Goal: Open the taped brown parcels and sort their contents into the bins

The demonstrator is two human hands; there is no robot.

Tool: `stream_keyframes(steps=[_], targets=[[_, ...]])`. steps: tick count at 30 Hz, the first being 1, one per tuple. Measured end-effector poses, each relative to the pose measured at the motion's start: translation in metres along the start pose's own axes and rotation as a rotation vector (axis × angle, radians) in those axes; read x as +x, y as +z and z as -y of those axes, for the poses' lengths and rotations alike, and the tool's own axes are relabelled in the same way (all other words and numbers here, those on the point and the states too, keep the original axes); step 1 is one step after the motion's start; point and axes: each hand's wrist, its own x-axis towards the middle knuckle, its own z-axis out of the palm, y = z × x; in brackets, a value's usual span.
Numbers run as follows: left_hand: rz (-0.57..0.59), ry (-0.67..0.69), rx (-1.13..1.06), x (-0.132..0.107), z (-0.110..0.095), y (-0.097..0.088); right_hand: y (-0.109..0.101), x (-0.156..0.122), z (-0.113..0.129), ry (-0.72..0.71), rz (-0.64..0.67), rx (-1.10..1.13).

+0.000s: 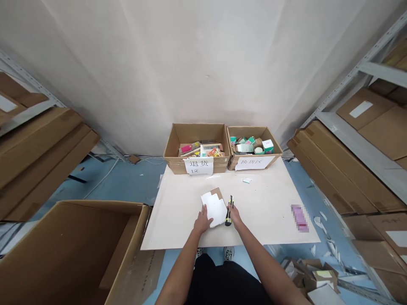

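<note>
On the white tabletop (263,207) lies a small flat box (218,210), mostly white on top with a bare brown corner at its far end. My left hand (202,221) rests on the box's near left side, fingers spread. A black-and-yellow utility knife (228,217) is gripped in my right hand (235,214), just to the right of the box. Its dark blade end points away from me. I cannot tell whether the knife touches the box.
Behind stand two cardboard boxes with handwritten labels, the left box (169,154) and right box (233,160), holding small packages. A pink blurred item (299,218) lies at right. A large open carton (130,237) stands left; discarded boxes (318,275) lie on the floor.
</note>
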Motion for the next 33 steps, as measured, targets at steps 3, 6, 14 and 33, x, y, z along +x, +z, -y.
stream_keyframes(steps=[3,6,14,33], targets=[[0.012,-0.039,0.048,0.012,0.023,-0.031,0.016,-0.012,0.021,0.0,0.007,0.182],[-0.028,-0.165,0.016,0.02,0.054,-0.053,0.04,-0.019,0.04,-0.018,0.122,0.36],[-0.42,0.057,-0.181,0.011,0.081,-0.095,0.068,-0.021,0.066,-0.035,0.14,0.28],[-0.037,0.061,0.027,0.019,0.055,-0.098,0.141,0.016,0.147,-0.224,0.122,-0.811]])
